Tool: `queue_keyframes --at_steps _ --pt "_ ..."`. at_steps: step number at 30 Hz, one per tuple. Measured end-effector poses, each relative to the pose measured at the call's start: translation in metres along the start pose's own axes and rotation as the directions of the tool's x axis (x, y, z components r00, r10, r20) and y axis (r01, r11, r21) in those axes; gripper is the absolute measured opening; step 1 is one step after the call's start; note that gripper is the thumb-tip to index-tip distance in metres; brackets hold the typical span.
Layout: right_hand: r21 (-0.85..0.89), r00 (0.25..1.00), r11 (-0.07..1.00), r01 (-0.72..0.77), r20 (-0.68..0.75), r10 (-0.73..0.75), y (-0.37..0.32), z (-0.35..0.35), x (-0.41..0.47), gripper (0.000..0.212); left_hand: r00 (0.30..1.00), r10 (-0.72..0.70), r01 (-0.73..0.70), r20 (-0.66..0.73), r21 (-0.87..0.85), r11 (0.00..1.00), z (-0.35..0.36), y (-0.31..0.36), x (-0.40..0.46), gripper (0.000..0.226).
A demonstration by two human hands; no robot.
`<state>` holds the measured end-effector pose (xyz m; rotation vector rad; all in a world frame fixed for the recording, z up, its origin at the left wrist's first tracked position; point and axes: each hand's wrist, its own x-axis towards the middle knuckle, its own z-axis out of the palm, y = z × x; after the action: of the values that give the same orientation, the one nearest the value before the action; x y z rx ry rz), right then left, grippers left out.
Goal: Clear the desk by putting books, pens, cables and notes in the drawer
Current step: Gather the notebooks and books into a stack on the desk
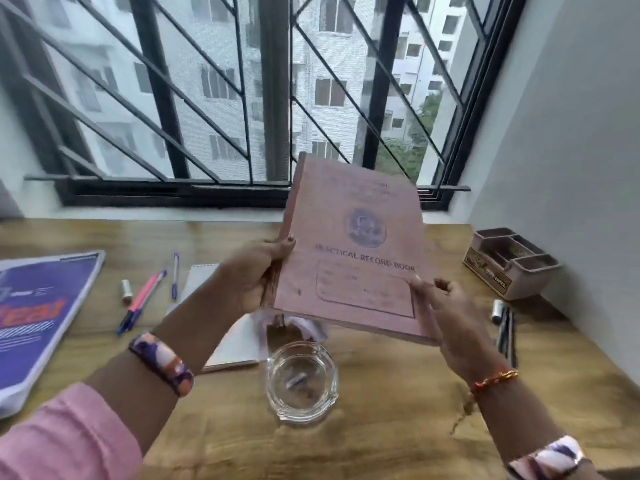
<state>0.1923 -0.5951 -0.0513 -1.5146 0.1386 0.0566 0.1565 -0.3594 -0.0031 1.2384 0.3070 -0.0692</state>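
Note:
A pink-brown practical record book is held up above the wooden desk, cover facing me. My left hand grips its left edge, thumb on the cover. My right hand grips its lower right corner. On the desk to the left lie a purple book, a pink and blue pen, a blue pen and a small silver cap. A white notepad lies partly hidden under my left arm. Dark pens lie at the right.
A clear glass ashtray stands in the desk's middle below the raised book. A beige desk organiser sits at the back right by the wall. A barred window runs along the desk's far edge. No drawer is in view.

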Motion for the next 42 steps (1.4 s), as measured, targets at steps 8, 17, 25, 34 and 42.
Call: queue_keyframes --at_steps 8,17,25,34,42 --pt "0.214 0.836 0.977 0.003 0.535 -0.12 -0.012 0.147 -0.037 0.019 0.96 0.088 -0.094 -0.267 -0.011 0.996 -0.161 0.043 -0.059 0.021" --pt "0.079 0.744 0.974 -0.213 0.66 0.11 0.037 0.35 -0.089 0.011 0.761 0.019 0.083 -0.649 0.126 0.988 -0.357 0.038 -0.123 0.019" --pt "-0.015 0.758 0.975 -0.222 0.627 0.182 0.086 0.432 -0.096 0.015 0.738 0.027 0.294 -0.674 0.357 0.887 -0.437 0.023 -0.122 0.016" --pt "-0.53 0.766 0.844 0.086 0.577 0.284 0.09 0.444 -0.097 0.013 0.737 0.009 0.378 -0.676 0.423 0.824 -0.454 0.013 -0.098 0.027" --pt "-0.509 0.689 0.86 -0.005 0.622 0.373 0.092 0.431 -0.112 0.021 0.736 0.039 0.326 -0.675 0.404 0.855 -0.458 0.01 -0.092 0.022"
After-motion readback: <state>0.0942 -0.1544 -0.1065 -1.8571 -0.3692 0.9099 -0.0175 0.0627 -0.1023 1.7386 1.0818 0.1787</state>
